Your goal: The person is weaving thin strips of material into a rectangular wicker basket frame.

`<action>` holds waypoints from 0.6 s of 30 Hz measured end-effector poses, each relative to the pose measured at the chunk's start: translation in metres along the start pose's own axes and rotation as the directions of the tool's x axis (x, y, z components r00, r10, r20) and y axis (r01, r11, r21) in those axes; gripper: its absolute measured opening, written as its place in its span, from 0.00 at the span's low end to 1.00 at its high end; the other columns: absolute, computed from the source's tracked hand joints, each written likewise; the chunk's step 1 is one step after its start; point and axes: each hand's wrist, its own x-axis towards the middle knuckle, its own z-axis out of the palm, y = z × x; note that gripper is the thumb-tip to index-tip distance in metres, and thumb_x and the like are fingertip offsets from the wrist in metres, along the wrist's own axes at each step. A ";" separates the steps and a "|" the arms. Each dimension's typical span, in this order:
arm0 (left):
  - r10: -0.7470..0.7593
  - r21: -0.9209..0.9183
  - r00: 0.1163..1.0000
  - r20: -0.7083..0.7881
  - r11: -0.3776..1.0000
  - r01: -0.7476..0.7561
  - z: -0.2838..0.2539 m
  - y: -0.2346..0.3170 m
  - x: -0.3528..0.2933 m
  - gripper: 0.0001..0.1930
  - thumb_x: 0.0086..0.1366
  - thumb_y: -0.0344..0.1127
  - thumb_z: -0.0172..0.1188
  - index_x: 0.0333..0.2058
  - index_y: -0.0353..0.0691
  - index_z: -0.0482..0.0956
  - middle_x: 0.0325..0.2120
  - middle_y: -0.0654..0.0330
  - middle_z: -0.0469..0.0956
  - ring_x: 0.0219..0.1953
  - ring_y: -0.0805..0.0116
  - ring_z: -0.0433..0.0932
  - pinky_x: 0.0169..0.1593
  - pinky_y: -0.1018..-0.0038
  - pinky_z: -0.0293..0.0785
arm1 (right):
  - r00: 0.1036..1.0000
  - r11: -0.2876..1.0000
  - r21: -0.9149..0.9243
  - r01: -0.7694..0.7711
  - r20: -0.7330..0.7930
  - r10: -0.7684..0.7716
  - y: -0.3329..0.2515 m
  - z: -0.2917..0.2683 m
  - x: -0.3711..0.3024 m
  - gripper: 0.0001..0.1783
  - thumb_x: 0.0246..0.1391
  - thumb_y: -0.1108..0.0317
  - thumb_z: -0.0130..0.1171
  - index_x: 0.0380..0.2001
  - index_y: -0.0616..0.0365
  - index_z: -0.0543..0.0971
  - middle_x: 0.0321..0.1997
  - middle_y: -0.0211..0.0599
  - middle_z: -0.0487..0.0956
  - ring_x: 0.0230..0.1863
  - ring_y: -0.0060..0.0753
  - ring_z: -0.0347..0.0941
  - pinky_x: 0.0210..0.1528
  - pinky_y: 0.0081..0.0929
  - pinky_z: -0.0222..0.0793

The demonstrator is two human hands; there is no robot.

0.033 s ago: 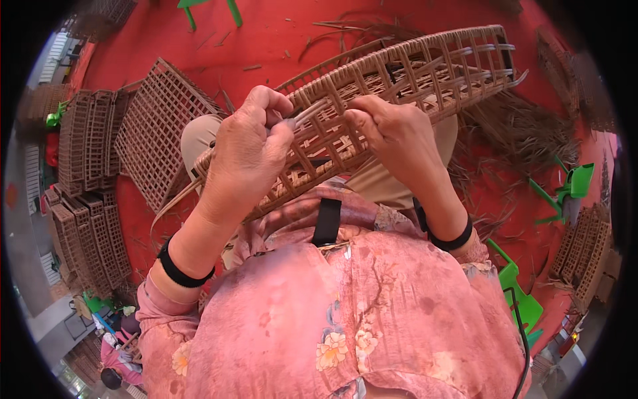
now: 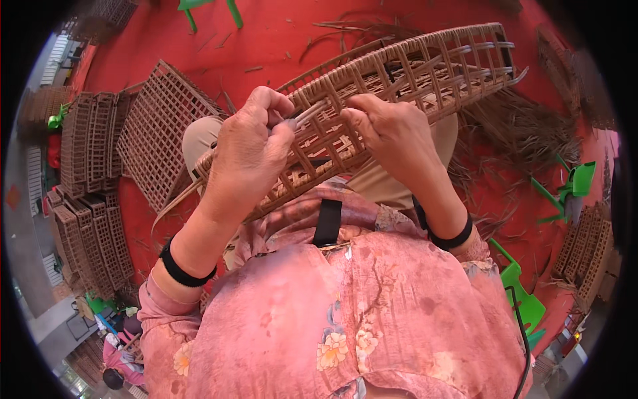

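A long woven rattan basket (image 2: 435, 73) lies tilted across my lap, its open-grid side facing me and its far right end raised. My left hand (image 2: 256, 143) pinches a pale rattan strip (image 2: 310, 113) between thumb and bent fingers at the basket's side, just below the wrapped rim. To the right, my right hand (image 2: 392, 130) is closed, thumb against curled forefinger, at the same lattice wall; whatever is between its fingertips is too hidden to make out. Loose pale strip ends stick out past the basket's right end. Another strip trails from its lower left corner.
A flat lattice panel or basket (image 2: 163, 133) leans on the left, beside stacked woven baskets (image 2: 86, 143). Shredded fibre strips (image 2: 525, 136) lie heaped on the red floor at right. Green stools (image 2: 522, 292) stand nearby; more baskets (image 2: 585, 256) sit far right. Another person (image 2: 119, 359) is at lower left.
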 end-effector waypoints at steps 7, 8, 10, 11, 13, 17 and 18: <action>0.010 -0.119 0.997 0.074 0.993 -0.001 0.016 -0.014 0.018 0.04 0.68 0.25 0.58 0.39 0.37 0.73 0.27 0.68 0.74 0.26 0.84 0.71 0.29 0.83 0.71 | 0.961 0.997 0.021 -0.078 0.269 0.070 -0.006 0.006 0.030 0.23 0.62 0.53 0.57 0.29 0.67 0.82 0.29 0.58 0.81 0.34 0.65 0.79 0.40 0.51 0.75; 0.021 -0.115 0.997 0.077 0.993 -0.012 0.017 -0.015 0.020 0.04 0.68 0.25 0.58 0.39 0.37 0.73 0.27 0.68 0.74 0.26 0.84 0.71 0.29 0.83 0.71 | 0.964 0.997 0.020 -0.081 0.257 0.073 -0.001 0.008 0.029 0.23 0.62 0.53 0.57 0.29 0.67 0.82 0.29 0.58 0.81 0.34 0.65 0.79 0.40 0.51 0.75; 0.043 -0.072 0.995 0.088 0.997 -0.037 0.018 -0.015 0.025 0.04 0.68 0.24 0.58 0.39 0.37 0.73 0.27 0.68 0.75 0.27 0.84 0.72 0.29 0.84 0.71 | 0.973 0.953 0.239 -0.188 0.175 0.148 0.000 0.008 0.028 0.21 0.61 0.54 0.59 0.30 0.64 0.82 0.29 0.54 0.82 0.34 0.61 0.79 0.39 0.49 0.75; 0.028 -0.060 0.997 0.074 0.998 -0.023 0.019 -0.010 0.026 0.04 0.67 0.24 0.58 0.38 0.37 0.74 0.27 0.66 0.76 0.26 0.82 0.73 0.30 0.79 0.72 | 0.974 0.953 0.237 -0.187 0.168 0.149 -0.001 0.008 0.027 0.21 0.61 0.54 0.59 0.30 0.64 0.82 0.29 0.54 0.82 0.34 0.61 0.79 0.39 0.49 0.75; 0.136 0.049 0.989 0.053 0.989 -0.139 0.021 -0.006 0.033 0.04 0.66 0.24 0.59 0.38 0.36 0.75 0.27 0.64 0.76 0.26 0.82 0.74 0.31 0.76 0.73 | 0.985 0.945 0.309 -0.109 -0.095 0.145 -0.002 0.008 0.021 0.16 0.60 0.56 0.60 0.30 0.59 0.82 0.26 0.48 0.82 0.30 0.54 0.80 0.33 0.45 0.75; 0.400 0.252 0.914 -0.070 0.894 -0.371 0.022 0.027 0.032 0.07 0.64 0.25 0.58 0.40 0.34 0.77 0.33 0.46 0.80 0.38 0.45 0.81 0.44 0.59 0.75 | 0.946 0.991 0.130 0.013 -0.323 0.030 0.006 -0.007 0.019 0.09 0.61 0.64 0.63 0.34 0.58 0.84 0.23 0.39 0.81 0.21 0.29 0.77 0.24 0.30 0.69; 0.404 0.248 0.912 -0.067 0.892 -0.377 0.025 0.031 0.036 0.07 0.64 0.25 0.58 0.40 0.34 0.77 0.33 0.46 0.80 0.38 0.45 0.81 0.44 0.59 0.75 | 0.945 0.992 0.126 0.009 -0.326 0.033 0.007 -0.015 0.017 0.09 0.61 0.64 0.63 0.34 0.58 0.84 0.23 0.39 0.81 0.21 0.29 0.77 0.24 0.30 0.69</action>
